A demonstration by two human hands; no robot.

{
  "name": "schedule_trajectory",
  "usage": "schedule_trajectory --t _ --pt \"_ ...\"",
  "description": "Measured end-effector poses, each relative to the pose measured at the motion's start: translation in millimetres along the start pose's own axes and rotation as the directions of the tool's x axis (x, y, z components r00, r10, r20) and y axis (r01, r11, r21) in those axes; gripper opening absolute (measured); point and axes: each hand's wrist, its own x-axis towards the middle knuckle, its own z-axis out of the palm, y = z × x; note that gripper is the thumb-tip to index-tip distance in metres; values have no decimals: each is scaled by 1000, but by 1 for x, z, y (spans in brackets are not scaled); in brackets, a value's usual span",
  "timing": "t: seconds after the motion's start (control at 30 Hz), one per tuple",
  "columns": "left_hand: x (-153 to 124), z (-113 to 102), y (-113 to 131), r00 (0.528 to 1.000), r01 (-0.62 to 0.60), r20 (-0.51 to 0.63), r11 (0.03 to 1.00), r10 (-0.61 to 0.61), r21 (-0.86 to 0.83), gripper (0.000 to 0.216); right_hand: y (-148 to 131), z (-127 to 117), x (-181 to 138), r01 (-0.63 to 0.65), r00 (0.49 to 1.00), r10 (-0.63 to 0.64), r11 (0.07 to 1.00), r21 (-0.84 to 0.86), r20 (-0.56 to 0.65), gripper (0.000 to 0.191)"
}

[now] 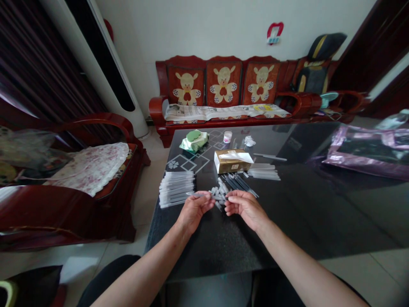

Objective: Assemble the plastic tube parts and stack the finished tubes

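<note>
My left hand is closed around a slim, pale translucent pen, which lies crosswise with its tapered end pointing left. My right hand faces it, thumb and fingers pinched near the pen's other end; whatever small part they hold is too small to make out. Just behind the fingers is a loose pile of short whitish caps. Several dark, thin refills lie beyond my right hand. To the left, a neat stack of frosted pen barrels rests on the black table.
A gold tissue box stands behind the refills, with more white barrels beside it. Farther back are a green wipes pack, a small round tub and crumpled tissue. A purple-edged plastic bag lies right.
</note>
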Motion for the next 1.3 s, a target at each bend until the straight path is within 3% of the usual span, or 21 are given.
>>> schedule_trajectory --t 0.83,1.3 --pt "-1 0 -3 999 -37 6 999 37 26 20 4 11 -1 15 1000 -14 999 -49 21 25" --pt "2 -4 -7 992 -118 41 990 115 71 23 16 9 4 41 999 -37 969 -243 23 30"
